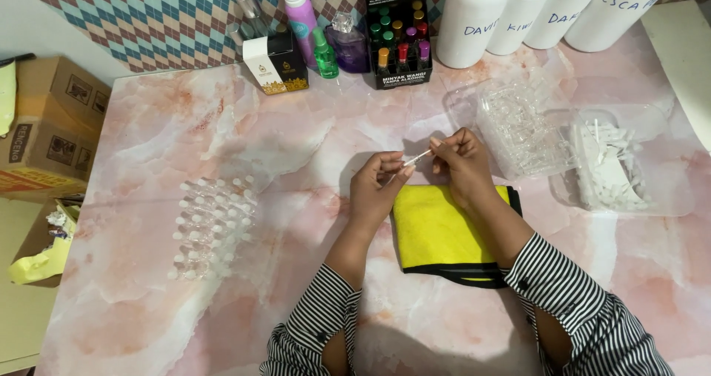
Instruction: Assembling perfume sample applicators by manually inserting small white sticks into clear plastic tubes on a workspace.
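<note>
The left hand (379, 186) and the right hand (461, 161) meet over the pink marbled table (222, 132), each pinching one end of a thin pale stick-like piece (417, 157); the left fingertips are closed on its lower left end, the right fingertips pressed together on its upper right end, so both hands are shut on it and it hangs slightly tilted between them, above the tabletop; what it is made of I cannot tell, it is too small; both wrists come out of black-and-white striped sleeves (563, 287); just under the right hand lies a folded yellow cloth (437, 232), soft-looking, with a dark edge, flat on the table; to the right, near that hand, sits a clear plastic tray (518, 128) heaped with small clear pieces, and beyond it a second clear tray (618, 169) of small white pieces; well to the left stand neat rows of small clear vials with white caps (213, 224); along the back wall are white plastic bottles (474, 17), a black display box of tiny coloured bottles (398, 35) and a white and black carton (275, 64)
</note>
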